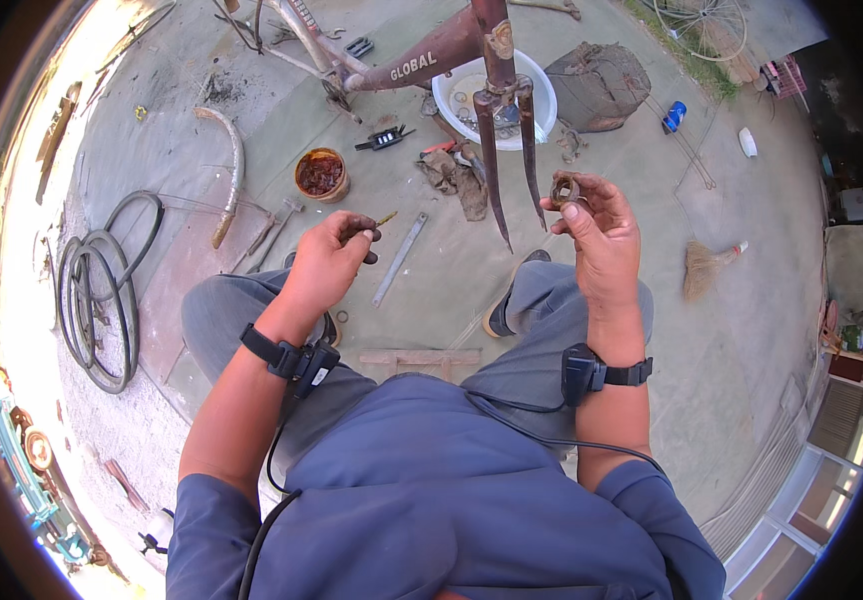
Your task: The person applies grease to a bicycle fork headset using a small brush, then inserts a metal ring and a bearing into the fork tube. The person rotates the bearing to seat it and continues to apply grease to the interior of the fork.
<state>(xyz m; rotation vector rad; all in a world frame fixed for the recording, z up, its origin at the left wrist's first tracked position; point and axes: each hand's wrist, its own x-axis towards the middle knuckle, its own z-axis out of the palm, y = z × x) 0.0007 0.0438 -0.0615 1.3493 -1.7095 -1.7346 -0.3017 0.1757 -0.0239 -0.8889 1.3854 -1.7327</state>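
Note:
My left hand [334,255] pinches a thin stick [387,218] with a yellowish, greasy-looking tip. Between the thumb and fingers of my right hand [600,232] is a small greasy metal ring [563,190], probably a bearing cup, its opening turned towards me. Just left of that ring, the two rusty blades of a bicycle fork [487,161] point down towards me from a maroon bicycle frame [416,56]. Beyond my left hand stands a tub of reddish-brown grease [321,175]. A flat metal bar [400,260] lies on the ground between my hands.
Behind the fork sits a white basin [547,112] holding small parts. A dirty rag [457,180], a pedal [385,139] and a hammer [274,232] lie nearby. Coiled bicycle tyres [131,330] are at the left, a hand broom [709,268] and blue can [674,117] at the right.

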